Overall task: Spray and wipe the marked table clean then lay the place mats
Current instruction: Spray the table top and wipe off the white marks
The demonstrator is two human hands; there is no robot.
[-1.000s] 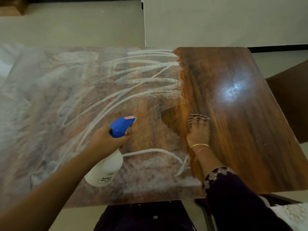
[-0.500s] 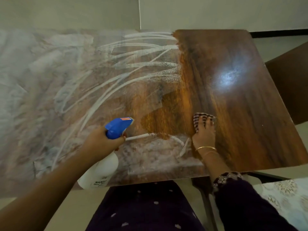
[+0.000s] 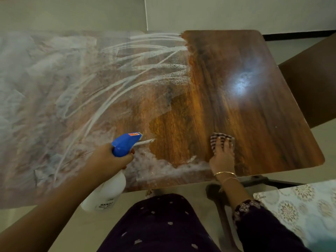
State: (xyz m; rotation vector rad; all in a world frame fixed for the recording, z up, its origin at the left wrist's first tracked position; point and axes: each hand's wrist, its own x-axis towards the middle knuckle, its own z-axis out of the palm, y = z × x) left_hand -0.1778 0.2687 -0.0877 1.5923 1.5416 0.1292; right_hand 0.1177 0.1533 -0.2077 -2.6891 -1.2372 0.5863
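Observation:
A brown wooden table point(image 3: 254, 113) fills the view. Its left and middle parts carry white streaks and smears point(image 3: 127, 73); its right part is shiny and bare. My left hand point(image 3: 109, 160) grips a white spray bottle point(image 3: 107, 193) with a blue trigger head point(image 3: 125, 143), held over the near edge with the nozzle pointing right. My right hand point(image 3: 222, 157) presses a striped cloth point(image 3: 221, 139) flat on the wood near the front right, fingers spread on top of it. A white residue patch point(image 3: 163, 166) lies between the two hands.
A patterned place mat point(image 3: 300, 211) lies on a surface at the lower right. A brown chair point(image 3: 312, 84) stands beyond the table's right edge. The table's metal frame point(image 3: 269, 180) shows under the near edge. My dark clothing is below.
My right hand with the cloth has slid right and toward the near edge, wiping away part of the white line and residue. The spray bottle has stayed in my left hand.

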